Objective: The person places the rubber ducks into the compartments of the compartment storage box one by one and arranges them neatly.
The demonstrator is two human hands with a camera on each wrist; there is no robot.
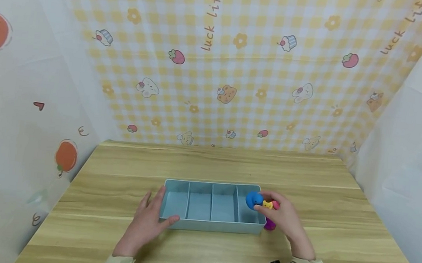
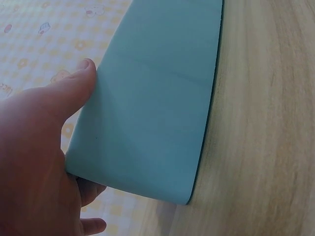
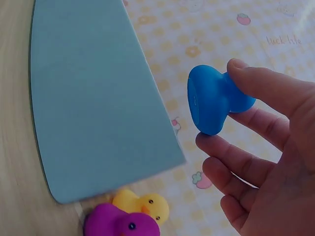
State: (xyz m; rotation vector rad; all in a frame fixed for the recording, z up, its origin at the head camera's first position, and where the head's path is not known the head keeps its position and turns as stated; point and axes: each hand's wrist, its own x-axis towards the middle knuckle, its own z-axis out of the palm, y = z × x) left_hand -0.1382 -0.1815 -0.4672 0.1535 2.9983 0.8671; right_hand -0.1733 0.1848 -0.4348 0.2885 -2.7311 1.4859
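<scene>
My right hand [image 1: 281, 213] pinches a blue rubber duck [image 1: 254, 200] between thumb and fingers, above the rightmost compartment of a blue-grey divided box [image 1: 209, 226]. In the right wrist view the blue duck [image 3: 209, 101] is tipped, its flat base facing the box. My left hand [image 1: 147, 222] rests at the box's left end, fingers extended along the end wall and thumb on the front rim. A purple duck [image 3: 120, 221] and a yellow duck [image 3: 145, 204] stand by the box's right end. Near them, a pink toy [image 1: 275, 205] is partly hidden by my right hand.
The box stands on a wood-grain table [image 1: 212, 257], divided into several compartments with nothing visible inside them. A yellow checked cloth [image 1: 237, 73] hangs behind the table. White sheets close off the left and right sides.
</scene>
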